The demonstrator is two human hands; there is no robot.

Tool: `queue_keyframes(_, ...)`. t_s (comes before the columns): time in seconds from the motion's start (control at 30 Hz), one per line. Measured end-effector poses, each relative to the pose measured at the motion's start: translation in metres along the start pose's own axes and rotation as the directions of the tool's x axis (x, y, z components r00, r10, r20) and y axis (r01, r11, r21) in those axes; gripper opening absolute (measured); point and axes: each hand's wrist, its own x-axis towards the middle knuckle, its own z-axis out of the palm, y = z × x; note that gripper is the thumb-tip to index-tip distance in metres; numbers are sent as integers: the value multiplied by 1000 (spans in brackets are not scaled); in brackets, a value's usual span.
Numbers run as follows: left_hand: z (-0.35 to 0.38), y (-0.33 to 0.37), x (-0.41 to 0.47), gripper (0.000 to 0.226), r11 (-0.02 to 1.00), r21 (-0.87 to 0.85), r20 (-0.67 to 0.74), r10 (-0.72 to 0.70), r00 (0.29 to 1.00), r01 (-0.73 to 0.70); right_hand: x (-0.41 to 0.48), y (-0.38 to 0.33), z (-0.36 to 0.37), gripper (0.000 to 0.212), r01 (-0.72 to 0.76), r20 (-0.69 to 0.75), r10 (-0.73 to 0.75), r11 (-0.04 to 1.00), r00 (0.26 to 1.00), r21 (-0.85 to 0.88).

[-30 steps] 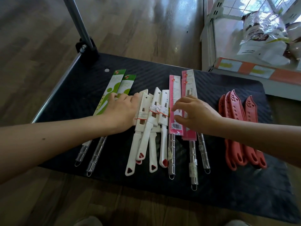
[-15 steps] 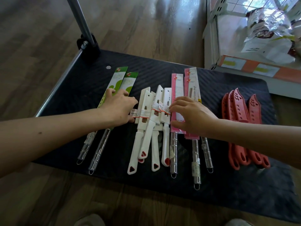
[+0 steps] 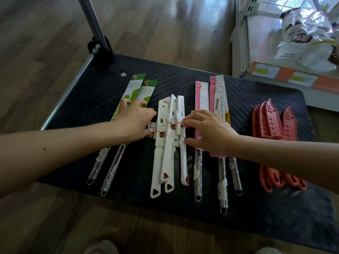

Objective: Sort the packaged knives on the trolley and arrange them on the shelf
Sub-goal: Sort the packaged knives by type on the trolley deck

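Sorted groups of packaged knives lie on the black trolley deck (image 3: pixel 102 88). Two steel-handled knives in green sleeves (image 3: pixel 141 88) are at the left, several white sheathed knives (image 3: pixel 169 149) in the middle, then pink-sleeved knives (image 3: pixel 200 96), with red plastic knives (image 3: pixel 271 121) at the right. My left hand (image 3: pixel 132 123) rests on the green sleeves, its thumb against the left side of the white pile. Bent fingertips and the thumb of my right hand (image 3: pixel 209 132) touch the right side of that pile, while the palm covers the pink sleeves.
The trolley's metal handle post (image 3: pixel 93 22) rises at the back left corner. A white shelf (image 3: pixel 293 77) with orange price strips stands at the back right, holding foil bags (image 3: pixel 308 32). Wooden floor surrounds the trolley.
My right hand slid left from the pink sleeves to the white knives. My left hand drew back left onto the green sleeves. The white knives now lie closer together.
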Motion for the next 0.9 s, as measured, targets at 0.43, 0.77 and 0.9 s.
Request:
queue_keyframes(0.43,2,4,0,42,989,147,44,30,999,-36,-12,8,3,65,-93,79,94,995,992,-18)
queue_keyframes(0.77,3,10,-2,47,965,257,65,29,997,-45,-22,16,9,66,-175,74,172,983,982,45)
queue_keyframes(0.9,3,10,-1,46,963,265,64,31,997,-47,-25,19,7,65,-193,88,187,979,978,70)
